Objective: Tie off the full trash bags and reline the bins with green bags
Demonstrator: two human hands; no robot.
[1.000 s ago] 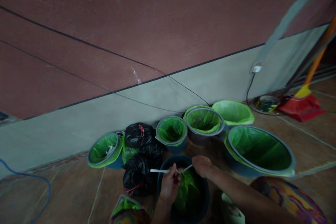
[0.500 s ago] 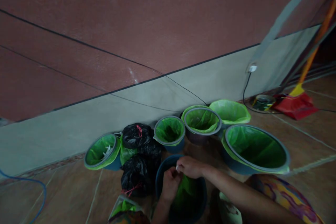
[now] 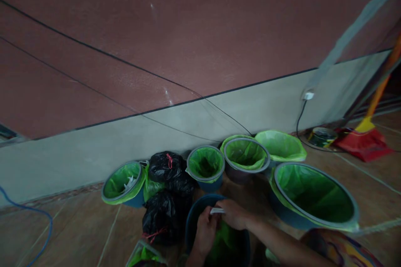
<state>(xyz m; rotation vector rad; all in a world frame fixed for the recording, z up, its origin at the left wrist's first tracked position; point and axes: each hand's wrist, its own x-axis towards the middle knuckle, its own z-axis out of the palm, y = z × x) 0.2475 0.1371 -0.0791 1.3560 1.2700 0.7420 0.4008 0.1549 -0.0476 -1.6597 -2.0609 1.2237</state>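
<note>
My left hand (image 3: pixel 205 229) and my right hand (image 3: pixel 233 213) meet above a dark blue bucket (image 3: pixel 191 212) near the bottom of the view. Between their closed fingers stretches a small white strip (image 3: pixel 217 210), pinched at both ends; I cannot make out its exact kind. Below them, green plastic (image 3: pixel 227 240) lies in the bucket, its lower part dim. Just left of the bucket sit knotted black plastic bags (image 3: pixel 161 215), the front and back ones tied with red string.
Green-lined bins stand along the wall: one with white scraps (image 3: pixel 108 194) at left, a small one (image 3: pixel 206 181), and a large one (image 3: pixel 316 192) at right. A red dustpan (image 3: pixel 363 144) and a tin (image 3: pixel 322 137) are far right. A blue hose (image 3: pixel 46 212) crosses the left floor.
My hands have drawn slightly apart, and more of the white strip shows between them. The camera has tilted, so the bins and wall sit lower in view.
</note>
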